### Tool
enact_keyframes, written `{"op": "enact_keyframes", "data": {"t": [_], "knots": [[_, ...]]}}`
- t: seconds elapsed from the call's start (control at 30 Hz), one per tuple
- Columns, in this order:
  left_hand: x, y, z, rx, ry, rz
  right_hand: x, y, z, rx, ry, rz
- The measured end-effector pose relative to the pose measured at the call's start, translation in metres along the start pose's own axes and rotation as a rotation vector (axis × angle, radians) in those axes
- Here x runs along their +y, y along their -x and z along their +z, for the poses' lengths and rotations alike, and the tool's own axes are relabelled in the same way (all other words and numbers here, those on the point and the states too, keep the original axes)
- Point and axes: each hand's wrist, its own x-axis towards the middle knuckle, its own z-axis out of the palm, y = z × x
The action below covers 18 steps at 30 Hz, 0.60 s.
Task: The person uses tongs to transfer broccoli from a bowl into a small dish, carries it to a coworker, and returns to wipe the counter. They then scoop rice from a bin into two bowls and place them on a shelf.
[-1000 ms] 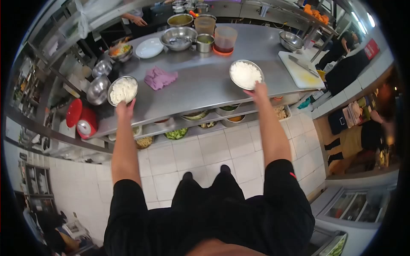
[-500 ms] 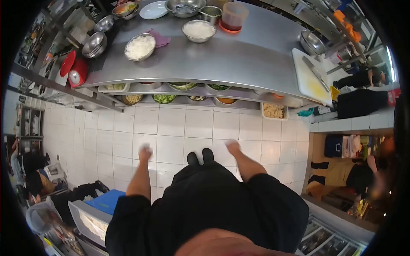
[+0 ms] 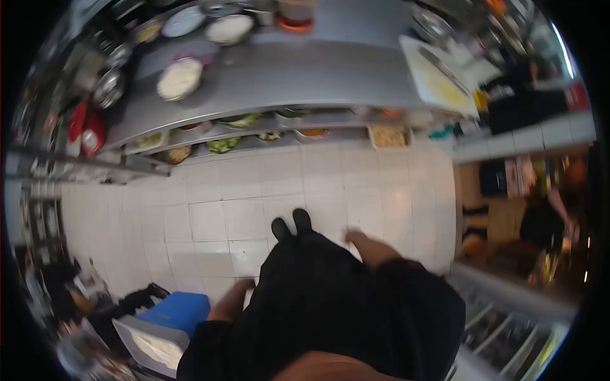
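Over the tiled floor, away from the counter, both arms hang at my sides. My left hand (image 3: 245, 286) is low beside my dark clothing, near a blue lidded box (image 3: 181, 311). Its fingers are smeared and partly lost against the dark cloth. My right hand (image 3: 357, 237) is above the tiles to the right of my shoes (image 3: 291, 225). Motion blur hides how its fingers are set. No object is visible in either hand.
A steel counter (image 3: 305, 79) carries a white-filled bowl (image 3: 180, 79), another such bowl (image 3: 229, 29), a cutting board (image 3: 438, 73) with a knife, and a red scale (image 3: 87, 130). Food containers line the shelf beneath. A grey tub (image 3: 136, 333) stands at lower left; people are at both sides.
My left hand has dropped back toward my body, and my right hand has lowered slightly. The view has turned and shifted; the counter items now appear farther left and higher.
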Motion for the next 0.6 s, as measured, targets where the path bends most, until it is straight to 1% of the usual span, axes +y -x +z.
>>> {"op": "enact_keyframes", "data": {"t": [0.03,0.07,0.1,0.13,0.17,0.2,0.23,0.27,0.3,0.33,0.37,0.4,0.43,0.47,0.5,0.53,0.57,0.6], "knots": [[0.002,-0.023,-0.044,-0.037,-0.103,0.035,0.033,-0.024,0.051,0.091,-0.001,0.04],[0.008,-0.053,-0.085,-0.054,-0.201,0.068,-0.068,0.057,-0.045,0.291,0.108,-0.097],[0.016,-0.08,-0.13,-0.058,-0.296,0.093,-0.121,0.051,-0.084,0.555,0.078,-0.3],[0.026,-0.082,-0.135,-0.057,-0.384,0.112,-0.181,0.1,-0.14,0.722,0.054,-0.519],[0.068,-0.081,-0.19,0.055,-0.366,0.238,-0.233,0.111,-0.187,0.692,0.144,-0.674],[0.092,-0.095,-0.221,0.116,-0.437,0.295,-0.27,0.161,-0.214,0.826,-0.235,-0.763],[0.077,-0.158,-0.217,0.163,-0.234,0.655,-0.293,0.193,-0.23,0.856,-0.421,-0.97],[0.127,-0.109,-0.255,0.055,-0.206,0.63,-0.295,0.198,-0.239,0.862,-0.423,-0.966],[0.133,-0.111,-0.243,0.046,-0.204,0.628,-0.296,0.202,-0.244,0.882,-0.396,-0.911],[0.129,-0.119,-0.228,0.087,-0.225,0.675,-0.299,0.195,-0.246,0.904,-0.371,-0.86],[0.127,-0.13,-0.217,0.135,-0.25,0.727,-0.283,0.189,-0.24,0.868,-0.267,-0.776],[0.114,-0.142,-0.185,0.058,-0.276,0.523,-0.251,0.159,-0.216,0.823,-0.166,-0.688],[0.139,-0.089,-0.186,-0.142,-0.276,0.295,-0.205,0.121,-0.177,0.813,-0.103,-0.641],[0.09,-0.096,-0.135,-0.123,-0.256,0.323,-0.156,0.109,-0.127,0.841,-0.144,-0.477],[0.028,-0.1,-0.081,-0.23,-0.249,0.303,-0.097,0.101,-0.086,0.526,-0.067,-0.274],[-0.002,-0.067,-0.059,-0.457,-0.172,0.093,-0.035,0.109,-0.028,0.49,-0.073,-0.103],[-0.055,-0.035,-0.023,-0.491,-0.145,0.13,0.035,0.133,0.015,0.17,0.003,-0.015],[-0.113,0.007,0.01,-0.523,-0.382,0.094,0.101,0.15,0.083,0.262,-0.042,0.084]]}}
